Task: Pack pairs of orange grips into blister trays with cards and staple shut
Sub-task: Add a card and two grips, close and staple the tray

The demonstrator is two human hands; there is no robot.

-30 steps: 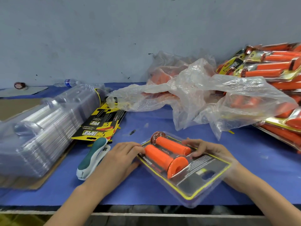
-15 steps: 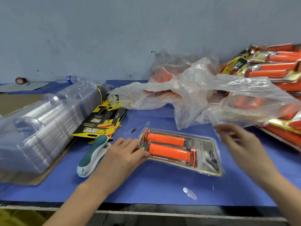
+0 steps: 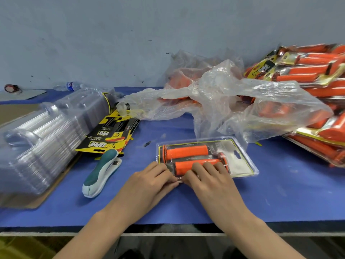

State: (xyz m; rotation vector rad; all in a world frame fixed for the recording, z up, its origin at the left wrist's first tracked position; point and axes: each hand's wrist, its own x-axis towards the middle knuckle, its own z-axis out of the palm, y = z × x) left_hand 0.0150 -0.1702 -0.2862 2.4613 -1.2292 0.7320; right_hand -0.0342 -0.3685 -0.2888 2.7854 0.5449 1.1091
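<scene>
- Clear plastic blister tray (image 3: 244,144) lies flat on blue table cover (image 3: 280,199), centre-right, near front edge. It is closed over a pair of ribbed orange rubber grips (image 3: 186,151), side by side, long axes running left-right, w/ a dark yellow-edged card (image 3: 240,165) under them.
- L hand (image 3: 149,182): fingers curled at tray's near-left corner, thumb + fingertips pinching the near edge.
- R hand (image 3: 211,182): fingers draped over the bubble of the nearer grip, thumb at near edge, gripping the tray. Both thumbs almost meet.
- Teal-and-white hand stapler (image 3: 101,172) lies on the cover just left of L hand, untouched.
- Tall stack of empty clear blister shells (image 3: 46,143) at far left, on brown cardboard sheet (image 3: 46,200).
- Fan of yellow-black printed cards (image 3: 110,137) btwn that stack and the stapler's far end.
- Crumpled clear plastic bag (image 3: 224,101) behind the tray, orange grips showing through it.
- Heap of finished orange packs (image 3: 308,71) at right, up against grey wall (image 3: 168,25).
- Small clear water bottle (image 3: 69,86) lies at back left.
</scene>
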